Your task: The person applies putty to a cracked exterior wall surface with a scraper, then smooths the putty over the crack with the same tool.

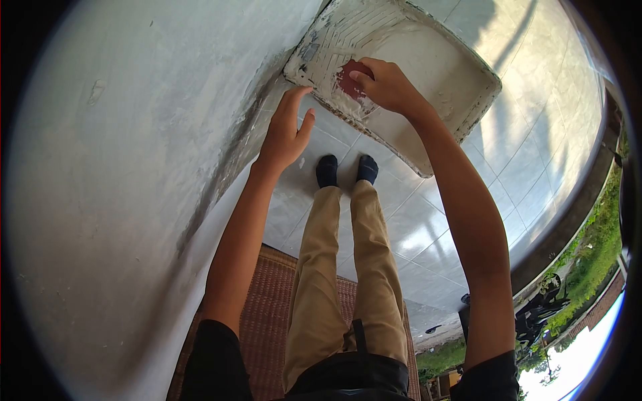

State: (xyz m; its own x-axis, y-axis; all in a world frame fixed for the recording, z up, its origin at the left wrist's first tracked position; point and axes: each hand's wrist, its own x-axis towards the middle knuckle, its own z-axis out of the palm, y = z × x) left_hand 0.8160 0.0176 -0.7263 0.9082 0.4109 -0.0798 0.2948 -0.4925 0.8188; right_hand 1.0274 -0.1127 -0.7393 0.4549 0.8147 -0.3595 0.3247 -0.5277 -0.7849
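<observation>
A large paint tray (468,57), crusted with whitish residue and ridged on its left part, lies on the floor ahead of my feet. Over its ridged end, my right hand (388,85) grips a dark red flat piece (352,80), thumb on top. White paste smears the lower edge of that piece, and more paste lies on the tray around it. My left hand (287,130) holds nothing; its fingers are stretched out and apart from the thumb, with the fingertips right at the tray's near left corner.
A grey plastered wall (140,147) rises close on my left. Pale floor tiles (428,220) surround my feet, and a woven reddish-brown mat (257,327) lies beneath me. To the right are a ledge (555,247), grass (595,234) and a dark motorbike-like shape (538,311).
</observation>
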